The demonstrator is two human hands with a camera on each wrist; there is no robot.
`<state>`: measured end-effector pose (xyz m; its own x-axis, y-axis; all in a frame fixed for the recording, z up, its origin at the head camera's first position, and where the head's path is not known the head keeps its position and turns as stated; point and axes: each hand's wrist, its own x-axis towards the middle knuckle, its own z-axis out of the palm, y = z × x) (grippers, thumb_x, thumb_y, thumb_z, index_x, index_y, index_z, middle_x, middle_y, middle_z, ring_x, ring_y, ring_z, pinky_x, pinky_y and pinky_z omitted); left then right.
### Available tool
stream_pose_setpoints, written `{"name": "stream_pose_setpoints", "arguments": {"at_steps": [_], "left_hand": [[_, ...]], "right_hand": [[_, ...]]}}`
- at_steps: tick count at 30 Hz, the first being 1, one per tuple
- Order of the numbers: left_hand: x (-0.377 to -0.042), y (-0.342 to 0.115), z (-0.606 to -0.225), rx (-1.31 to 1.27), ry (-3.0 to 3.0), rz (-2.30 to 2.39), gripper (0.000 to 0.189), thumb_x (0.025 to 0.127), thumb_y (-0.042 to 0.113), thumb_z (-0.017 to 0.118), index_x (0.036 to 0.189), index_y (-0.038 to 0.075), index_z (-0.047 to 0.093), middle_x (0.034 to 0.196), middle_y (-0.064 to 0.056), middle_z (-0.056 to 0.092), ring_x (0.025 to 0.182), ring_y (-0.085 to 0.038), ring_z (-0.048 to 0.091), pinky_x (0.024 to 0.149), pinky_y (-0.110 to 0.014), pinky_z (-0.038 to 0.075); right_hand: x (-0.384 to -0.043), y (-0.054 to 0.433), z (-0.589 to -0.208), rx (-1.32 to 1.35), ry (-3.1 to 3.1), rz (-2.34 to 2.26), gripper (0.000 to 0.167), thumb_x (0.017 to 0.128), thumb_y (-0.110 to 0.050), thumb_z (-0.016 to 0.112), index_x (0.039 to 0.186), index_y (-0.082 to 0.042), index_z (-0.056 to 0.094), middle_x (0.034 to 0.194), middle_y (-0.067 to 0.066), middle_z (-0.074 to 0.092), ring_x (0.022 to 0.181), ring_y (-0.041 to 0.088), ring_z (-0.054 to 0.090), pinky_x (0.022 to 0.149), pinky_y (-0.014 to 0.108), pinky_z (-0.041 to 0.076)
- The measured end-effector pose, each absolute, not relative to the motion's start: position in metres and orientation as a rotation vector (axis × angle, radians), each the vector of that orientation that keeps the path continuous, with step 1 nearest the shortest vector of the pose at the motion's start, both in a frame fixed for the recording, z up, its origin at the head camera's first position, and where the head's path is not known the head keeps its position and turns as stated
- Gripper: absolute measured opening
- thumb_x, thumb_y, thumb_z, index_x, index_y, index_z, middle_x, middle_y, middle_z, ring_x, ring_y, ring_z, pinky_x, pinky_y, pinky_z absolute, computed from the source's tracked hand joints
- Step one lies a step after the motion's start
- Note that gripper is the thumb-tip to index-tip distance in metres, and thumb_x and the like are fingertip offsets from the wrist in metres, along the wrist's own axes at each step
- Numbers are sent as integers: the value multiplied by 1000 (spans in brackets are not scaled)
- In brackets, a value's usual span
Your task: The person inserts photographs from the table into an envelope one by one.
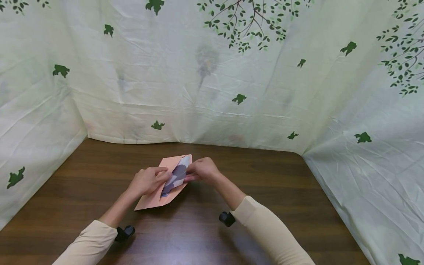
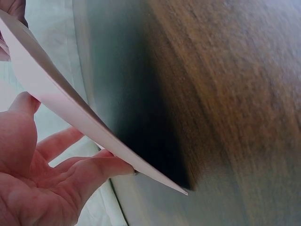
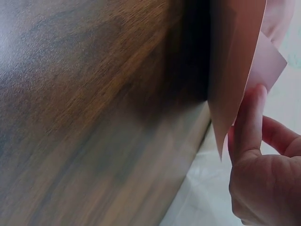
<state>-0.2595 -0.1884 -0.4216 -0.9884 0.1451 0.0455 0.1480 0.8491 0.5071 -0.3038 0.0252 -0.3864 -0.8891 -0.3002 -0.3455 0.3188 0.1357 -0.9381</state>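
Observation:
A pink paper envelope (image 1: 150, 200) is held up at a slant over the table, its pocket gaping. In the pocket's opening shows a sheet or card (image 1: 178, 173) patterned in white and grey-blue. My left hand (image 1: 148, 181) grips the envelope by its left side; in the left wrist view its fingers (image 2: 110, 165) lie against the pink paper. At the right edge my right hand (image 1: 203, 170) pinches the patterned paper. In the right wrist view, the right thumb (image 3: 251, 113) presses a pale paper corner (image 3: 269, 63) beside the envelope's edge.
The brown wooden table (image 1: 265, 184) reaches back to a white cloth curtain (image 1: 172, 88) with green leaf prints, which hangs around the back and both sides. A black wrist camera (image 1: 124, 233) sits at the left cuff, another black camera (image 1: 227, 219) at the right cuff.

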Motion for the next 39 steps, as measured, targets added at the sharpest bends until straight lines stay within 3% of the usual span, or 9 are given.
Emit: {"name": "stream_pose_setpoints", "arguments": {"at_steps": [10,21,32,39], "left_hand": [[-260,-188,-423,-238,-3010,-824,50,102,42,54,135,7,66,126,-26,68,109,-44,66,80,-48,51],[-262,-188,-422,-209,-3020,-841,53,101,46,55,136,7,65,125,-27,68,101,-37,68,71,-38,46],[-260,-189,-421,-204,-3034,-845,53,102,45,54,137,6,64,128,-29,66,103,-39,67,71,-38,47],[-261,-189,-422,-215,-3029,-843,51,102,43,54,136,6,65,125,-28,67,94,-33,66,67,-34,41]], "right_hand": [[-303,18,-388,16,1934,-1813,24,93,-1,63,112,13,68,84,16,74,62,17,72,82,40,60],[-302,13,-392,-4,1961,-1838,20,93,1,63,106,14,69,83,18,73,60,17,72,66,31,61],[-298,5,-391,-14,1972,-1810,19,93,0,62,105,13,70,85,23,76,60,18,73,65,31,61],[-299,-1,-397,7,2024,-1755,11,92,0,65,96,8,72,78,22,75,56,19,72,59,30,59]]}}
